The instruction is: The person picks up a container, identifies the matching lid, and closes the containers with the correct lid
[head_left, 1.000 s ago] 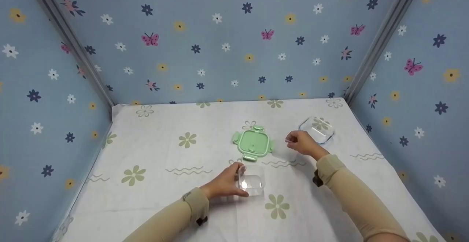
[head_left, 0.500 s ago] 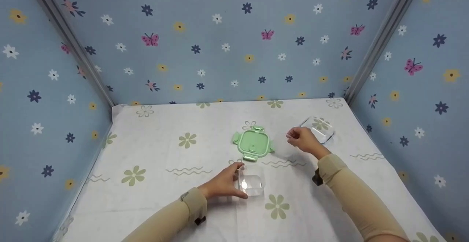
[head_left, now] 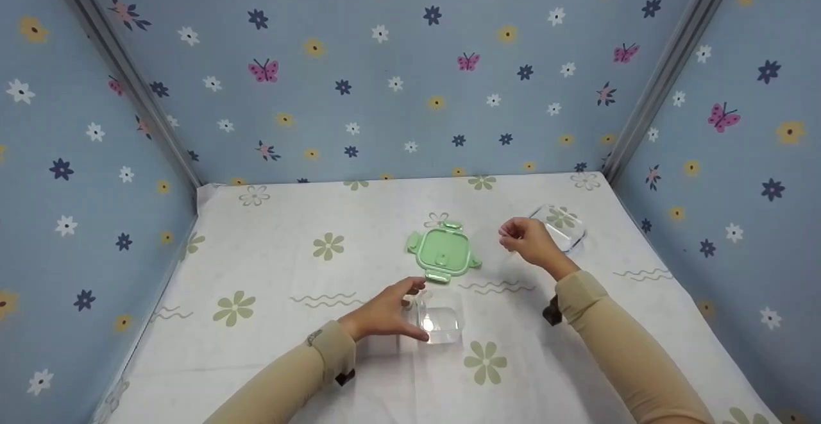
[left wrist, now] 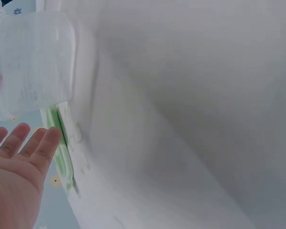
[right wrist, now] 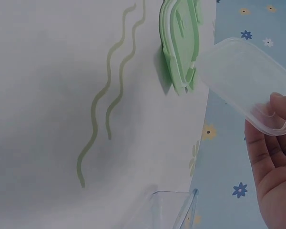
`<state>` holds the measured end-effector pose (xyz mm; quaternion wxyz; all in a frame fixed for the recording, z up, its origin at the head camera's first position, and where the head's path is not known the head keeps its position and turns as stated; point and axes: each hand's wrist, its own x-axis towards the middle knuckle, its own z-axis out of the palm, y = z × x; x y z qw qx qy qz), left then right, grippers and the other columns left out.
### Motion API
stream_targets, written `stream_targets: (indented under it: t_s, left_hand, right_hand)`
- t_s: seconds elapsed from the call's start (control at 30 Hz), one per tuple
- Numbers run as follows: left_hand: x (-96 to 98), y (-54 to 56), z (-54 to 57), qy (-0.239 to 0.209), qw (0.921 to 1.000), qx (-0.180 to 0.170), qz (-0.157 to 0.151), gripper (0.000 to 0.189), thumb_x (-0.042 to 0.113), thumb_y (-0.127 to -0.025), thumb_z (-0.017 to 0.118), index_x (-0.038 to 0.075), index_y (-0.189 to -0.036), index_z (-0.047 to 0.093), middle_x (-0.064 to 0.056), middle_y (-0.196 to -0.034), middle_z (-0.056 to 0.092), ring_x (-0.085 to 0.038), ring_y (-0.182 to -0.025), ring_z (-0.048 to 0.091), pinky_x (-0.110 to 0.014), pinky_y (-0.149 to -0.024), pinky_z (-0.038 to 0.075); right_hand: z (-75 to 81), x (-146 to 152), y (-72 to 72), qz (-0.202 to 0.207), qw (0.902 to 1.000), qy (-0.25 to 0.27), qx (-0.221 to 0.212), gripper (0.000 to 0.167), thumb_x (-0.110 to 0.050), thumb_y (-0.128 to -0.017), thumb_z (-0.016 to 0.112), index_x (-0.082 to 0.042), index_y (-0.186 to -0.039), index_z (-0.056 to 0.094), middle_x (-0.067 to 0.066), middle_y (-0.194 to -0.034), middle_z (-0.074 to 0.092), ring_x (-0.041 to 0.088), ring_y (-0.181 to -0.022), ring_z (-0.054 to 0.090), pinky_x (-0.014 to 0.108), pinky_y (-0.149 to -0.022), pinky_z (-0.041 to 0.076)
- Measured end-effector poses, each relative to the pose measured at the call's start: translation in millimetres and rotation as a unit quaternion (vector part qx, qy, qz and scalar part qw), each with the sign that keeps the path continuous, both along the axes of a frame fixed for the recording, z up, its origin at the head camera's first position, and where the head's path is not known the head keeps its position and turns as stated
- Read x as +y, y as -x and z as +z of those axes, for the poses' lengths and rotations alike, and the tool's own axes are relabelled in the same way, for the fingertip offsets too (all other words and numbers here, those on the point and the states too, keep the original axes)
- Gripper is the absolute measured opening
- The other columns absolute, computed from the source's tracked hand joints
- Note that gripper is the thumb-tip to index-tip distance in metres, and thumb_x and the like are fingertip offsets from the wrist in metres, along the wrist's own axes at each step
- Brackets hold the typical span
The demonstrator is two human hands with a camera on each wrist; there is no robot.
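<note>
A small clear plastic container [head_left: 442, 321] stands on the cloth. Just left of it is my left hand [head_left: 383, 312], fingers spread and relaxed, with a gap to the container [left wrist: 35, 62] in the left wrist view. My right hand [head_left: 531, 242] is raised in front of the clear glass container [head_left: 561, 226] at the right. In the right wrist view, that hand [right wrist: 276, 162] pinches a thin translucent plastic lid [right wrist: 243, 78] between thumb and fingers at one rounded end; the lid is hard to make out from the head. A green snap-lock lid [head_left: 444, 252] lies between the hands.
A white flower-printed cloth [head_left: 269, 270] covers the table. Blue patterned panels [head_left: 397, 77] enclose the back and both sides, with grey metal posts [head_left: 670, 58] at the corners.
My left hand has let go of the small plastic container and moved a little left. The right hand has risen slightly, holding the translucent lid. The containers and green lid have stayed put.
</note>
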<state>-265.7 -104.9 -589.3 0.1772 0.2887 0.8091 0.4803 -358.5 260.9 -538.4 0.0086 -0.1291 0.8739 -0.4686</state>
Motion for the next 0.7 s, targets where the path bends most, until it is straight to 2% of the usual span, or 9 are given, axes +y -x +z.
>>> stream_targets:
  t_s: [0.23,0.47,0.6,0.7]
  left_hand:
    - [-4.3,9.3,13.9,-0.009,0.9997,0.019,0.013,0.088,0.027,-0.085,0.094,0.000,-0.154,0.049,-0.028,-0.156,0.054,-0.048,-0.145,0.052,-0.060,-0.119,0.049]
    - [-5.4,17.4,25.3,-0.038,0.9968,0.053,0.047,0.056,0.020,-0.095,0.084,-0.001,-0.141,0.061,-0.022,-0.142,0.067,-0.049,-0.134,0.063,-0.057,-0.113,0.055]
    - [-4.2,21.0,29.1,-0.055,0.9935,0.070,0.072,0.047,0.018,-0.098,0.081,-0.002,-0.137,0.063,-0.022,-0.136,0.070,-0.049,-0.129,0.066,-0.054,-0.109,0.058]
    - [-3.4,23.2,32.7,-0.059,0.9909,0.077,0.094,0.046,0.019,-0.099,0.081,0.001,-0.138,0.064,-0.019,-0.136,0.070,-0.044,-0.127,0.069,-0.052,-0.108,0.060]
  right_hand:
    - [4.8,-7,-5.8,0.000,0.9995,0.031,0.008,0.005,0.001,-0.100,0.073,0.001,-0.099,0.068,0.012,-0.093,0.069,0.016,-0.084,0.065,0.018,-0.071,0.057]
    - [11.7,-15,-10.5,0.006,0.9989,0.046,0.010,0.006,0.002,-0.099,0.073,-0.001,-0.098,0.068,0.006,-0.091,0.068,0.014,-0.083,0.066,0.018,-0.072,0.058]
    - [13.7,-18,-13.9,0.006,0.9978,0.061,0.024,0.007,0.003,-0.098,0.074,-0.001,-0.098,0.068,0.008,-0.091,0.069,0.015,-0.083,0.067,0.018,-0.072,0.059]
    - [13.6,-21,-16.6,0.011,0.9963,0.077,0.038,0.007,0.003,-0.097,0.075,0.001,-0.097,0.068,0.010,-0.090,0.070,0.014,-0.081,0.067,0.018,-0.072,0.059]
